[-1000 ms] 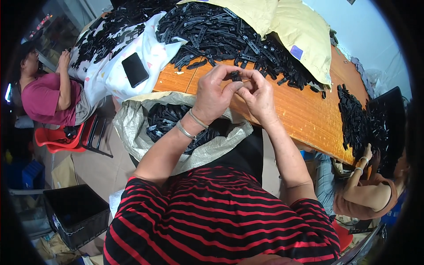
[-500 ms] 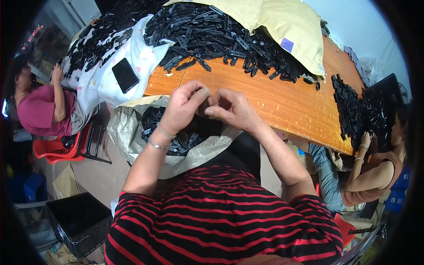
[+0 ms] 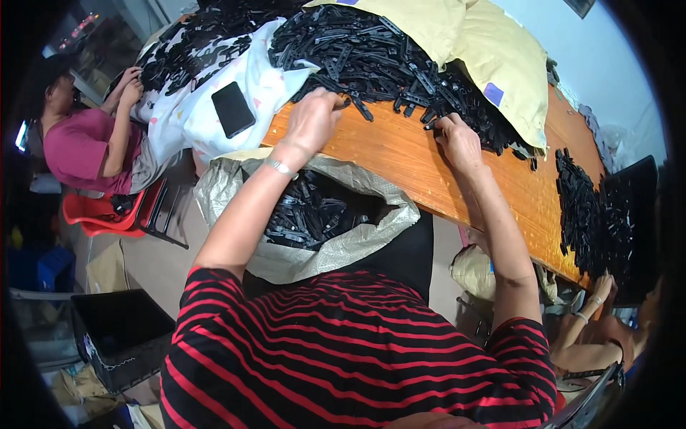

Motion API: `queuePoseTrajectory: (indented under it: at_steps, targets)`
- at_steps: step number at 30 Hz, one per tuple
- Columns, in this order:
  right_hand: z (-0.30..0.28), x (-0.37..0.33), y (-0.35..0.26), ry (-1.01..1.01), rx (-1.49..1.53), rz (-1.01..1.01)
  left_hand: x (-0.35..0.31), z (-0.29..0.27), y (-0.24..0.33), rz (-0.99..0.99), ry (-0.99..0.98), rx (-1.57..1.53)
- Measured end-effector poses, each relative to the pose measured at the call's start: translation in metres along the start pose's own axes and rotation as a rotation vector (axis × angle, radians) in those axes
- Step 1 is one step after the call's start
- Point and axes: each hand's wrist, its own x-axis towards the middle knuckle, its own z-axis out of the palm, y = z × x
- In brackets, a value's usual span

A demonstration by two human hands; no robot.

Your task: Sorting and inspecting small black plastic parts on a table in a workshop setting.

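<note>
The left hand (image 3: 313, 120) reaches into the near edge of the heap of black plastic strip parts (image 3: 386, 61) on the orange wooden table (image 3: 400, 154), fingers curled onto pieces there. The right hand (image 3: 457, 139) presses into the heap's right edge; whether its fingers grip anything cannot be told. A woven sack (image 3: 343, 247) of black parts sits below the left fingers.
</note>
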Motion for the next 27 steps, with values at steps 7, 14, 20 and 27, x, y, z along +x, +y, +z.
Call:
queuePoseTrajectory:
  at_steps: [7,14,20,27]
  targets:
    - [-0.010,0.008,-0.003,-0.180,-0.029,-0.108,0.022,0.033,-0.025,-0.011,-0.065,0.320]
    - [-0.009,-0.003,-0.023,-0.274,0.668,0.416,0.004,0.031,-0.012,0.022,-0.095,0.191]
    - [0.003,-0.019,-0.024,-0.189,1.011,0.558,-0.009,0.027,-0.006,0.061,-0.043,-0.011]
    - [-0.011,-0.029,-0.030,-0.188,0.520,0.304,-0.012,0.024,-0.014,-0.009,-0.107,0.032]
